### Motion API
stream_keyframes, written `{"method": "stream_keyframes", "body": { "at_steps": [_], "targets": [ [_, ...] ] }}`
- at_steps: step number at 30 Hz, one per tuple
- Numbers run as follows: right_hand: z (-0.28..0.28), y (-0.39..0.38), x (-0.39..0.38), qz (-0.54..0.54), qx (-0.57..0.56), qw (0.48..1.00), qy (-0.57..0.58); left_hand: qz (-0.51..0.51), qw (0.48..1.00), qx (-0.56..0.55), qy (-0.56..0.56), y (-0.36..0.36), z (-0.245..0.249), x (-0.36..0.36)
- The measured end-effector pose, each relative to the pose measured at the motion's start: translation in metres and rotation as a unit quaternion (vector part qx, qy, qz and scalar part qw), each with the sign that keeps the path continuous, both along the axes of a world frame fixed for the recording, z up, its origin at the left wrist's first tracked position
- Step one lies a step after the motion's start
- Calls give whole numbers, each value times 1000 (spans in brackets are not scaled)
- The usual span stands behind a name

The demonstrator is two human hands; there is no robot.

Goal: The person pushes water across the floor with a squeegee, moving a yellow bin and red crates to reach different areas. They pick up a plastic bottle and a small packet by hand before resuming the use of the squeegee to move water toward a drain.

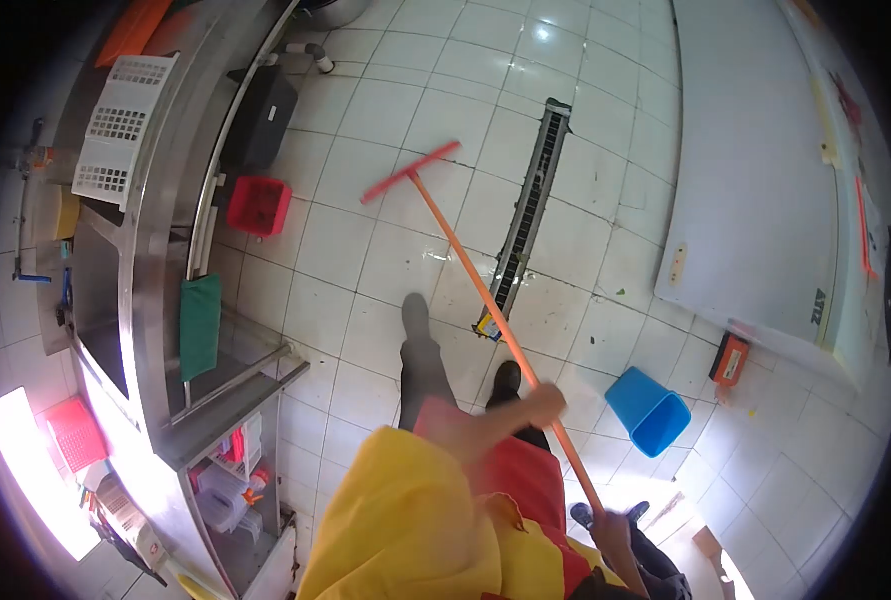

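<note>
A floor squeegee with a red head point(411, 173) and a long orange handle point(471, 268) reaches forward from me across the white tiled floor. My left hand point(543, 405) is wrapped round the handle, and its arm crosses in front of my body. Lower down, close to the handle's end, my right hand point(613, 530) is closed round it too. The squeegee head lies on the tiles to the left of a long, narrow floor drain point(534, 200). Parts of the floor look wet and shiny around the drain.
A blue bin point(651, 412) and an orange-black box point(731, 360) stand on the right, near a white chest freezer point(766, 190). At left is a steel counter point(151, 300), with a red basin point(259, 206) beside it. Another person's dark shoes point(583, 514) show at bottom right.
</note>
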State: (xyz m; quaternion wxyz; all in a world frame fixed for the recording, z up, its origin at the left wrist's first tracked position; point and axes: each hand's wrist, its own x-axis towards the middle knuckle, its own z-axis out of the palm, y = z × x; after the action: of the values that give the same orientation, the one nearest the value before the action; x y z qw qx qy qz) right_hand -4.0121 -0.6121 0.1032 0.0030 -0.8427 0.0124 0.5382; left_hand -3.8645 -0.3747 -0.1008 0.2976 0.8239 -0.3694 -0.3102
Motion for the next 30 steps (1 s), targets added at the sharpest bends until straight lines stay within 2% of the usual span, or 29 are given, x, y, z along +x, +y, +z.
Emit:
{"method": "stream_keyframes", "body": {
  "at_steps": [1, 2, 3, 4, 5, 7, 9, 11, 14, 15, 16, 17, 18, 19, 20, 22, 23, 24, 26, 28, 30],
  "targets": [
    [14, -49, -51, -32, -35, 999, -23, 34, 996, -85, -8, -50, -11, -46],
    [39, -77, -78, -53, -45, 997, -24, 75, 992, -98, 19, -103, -13, -95],
    [70, -94, -91, -61, -51, 997, -23, 34, 988, -150, 30, -135, 13, -120],
    [99, -106, -101, -66, -54, 996, -21, 70, 960, -271, 29, -179, 18, -158],
    [124, -114, -107, -67, -55, 996, -18, 12, 974, -206, 91, -186, 79, -151],
    [160, -124, -115, -71, -60, 996, -15, -78, 970, -210, 89, -231, 124, -176],
    [177, -128, -117, -72, -64, 995, -24, -113, 964, -228, 83, -242, 165, -178],
    [176, -124, -115, -73, -61, 995, -34, -117, 965, -224, 68, -237, 178, -167],
    [135, -98, -102, -75, -39, 995, -61, -81, 983, -159, 46, -194, 141, -128],
    [110, -84, -94, -77, -27, 994, -72, -35, 985, -162, 37, -189, 97, -124],
    [79, -68, -84, -79, -13, 993, -88, 76, 976, -202, -20, -189, 23, -129],
    [45, -47, -71, -83, 10, 991, -104, 93, 983, -156, -28, -139, -4, -90],
    [8, -18, -54, -88, 37, 988, -123, 120, 989, -43, -71, -88, -28, -49],
    [-30, 16, -34, -95, 71, 983, -142, 193, 956, 93, -199, -34, -46, -14],
    [-72, 60, -8, -92, 127, 971, -179, 165, 944, 196, -208, 31, -59, 30],
    [-136, 187, 61, -67, 267, 910, -311, 130, 928, 281, -207, 160, -85, 105],
    [-157, 243, 92, -289, 194, 934, -78, 195, 897, 317, -238, 210, -109, 131],
    [-172, 290, 107, -261, 246, 925, -130, 155, 845, 385, -337, 267, -144, 150],
    [-200, 384, 138, -190, 337, 892, -233, 103, 889, 401, -196, 364, -119, 189],
    [-190, 440, 143, -200, 306, 906, -215, 86, 894, 394, -194, 416, -106, 188],
    [-187, 445, 133, -198, 299, 918, -170, 87, 906, 369, -189, 416, -120, 168]
  ]
}}
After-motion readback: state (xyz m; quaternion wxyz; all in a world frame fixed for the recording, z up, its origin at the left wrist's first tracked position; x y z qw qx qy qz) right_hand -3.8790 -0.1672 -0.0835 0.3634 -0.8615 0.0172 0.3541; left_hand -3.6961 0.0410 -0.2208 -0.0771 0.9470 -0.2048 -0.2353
